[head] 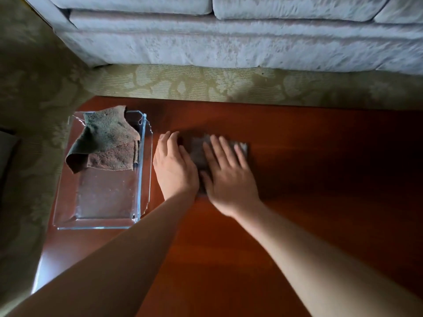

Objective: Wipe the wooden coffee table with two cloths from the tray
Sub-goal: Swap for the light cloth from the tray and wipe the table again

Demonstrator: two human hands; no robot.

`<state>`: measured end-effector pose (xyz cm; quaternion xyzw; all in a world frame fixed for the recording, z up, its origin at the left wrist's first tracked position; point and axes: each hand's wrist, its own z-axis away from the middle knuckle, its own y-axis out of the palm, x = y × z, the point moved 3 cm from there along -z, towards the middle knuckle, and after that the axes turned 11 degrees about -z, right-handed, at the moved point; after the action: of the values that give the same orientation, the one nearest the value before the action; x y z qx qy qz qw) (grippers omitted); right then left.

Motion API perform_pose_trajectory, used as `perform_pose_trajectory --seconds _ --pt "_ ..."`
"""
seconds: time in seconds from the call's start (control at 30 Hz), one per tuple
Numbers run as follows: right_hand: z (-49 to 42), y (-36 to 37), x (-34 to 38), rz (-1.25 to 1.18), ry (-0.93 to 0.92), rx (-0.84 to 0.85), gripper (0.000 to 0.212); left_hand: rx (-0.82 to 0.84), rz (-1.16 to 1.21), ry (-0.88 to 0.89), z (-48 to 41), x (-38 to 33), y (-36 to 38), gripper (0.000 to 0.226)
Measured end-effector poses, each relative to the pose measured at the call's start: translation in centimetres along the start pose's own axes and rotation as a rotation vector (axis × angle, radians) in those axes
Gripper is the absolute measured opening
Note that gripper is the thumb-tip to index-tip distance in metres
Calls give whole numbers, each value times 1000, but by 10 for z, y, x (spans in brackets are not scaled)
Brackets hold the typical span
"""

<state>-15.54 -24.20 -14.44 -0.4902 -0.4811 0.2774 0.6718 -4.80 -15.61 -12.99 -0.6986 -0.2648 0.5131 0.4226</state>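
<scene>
A folded grey-brown cloth lies flat on the reddish wooden coffee table, near its middle. My left hand presses on the cloth's left edge, fingers spread. Beside it, my right hand lies flat on the cloth's right part, blurred by motion. A second brown cloth lies crumpled in the far half of a clear glass tray at the table's left end, one corner hanging over the tray's left rim.
A pale velvet sofa runs along the far side, with a strip of patterned green carpet between it and the table. Carpet also lies to the left of the table's edge.
</scene>
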Motion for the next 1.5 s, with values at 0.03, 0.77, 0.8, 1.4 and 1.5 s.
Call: perform_pose_trajectory --seconds 0.03,0.77,0.8,1.4,1.5 --pt "-23 -3 -10 9 0 -21 68 -17 -54 -13 0 1 5 42" --pt "-77 -39 -67 81 170 -99 71 111 -589 38 3 -7 24 65" --pt "-87 -32 -47 68 121 -76 71 106 -595 39 4 -7 23 65" --pt "24 -106 -233 117 495 -21 76 112 -557 26 4 -8 23 61" --pt "15 -85 -182 133 481 -41 76 109 -551 29 4 -8 23 62"
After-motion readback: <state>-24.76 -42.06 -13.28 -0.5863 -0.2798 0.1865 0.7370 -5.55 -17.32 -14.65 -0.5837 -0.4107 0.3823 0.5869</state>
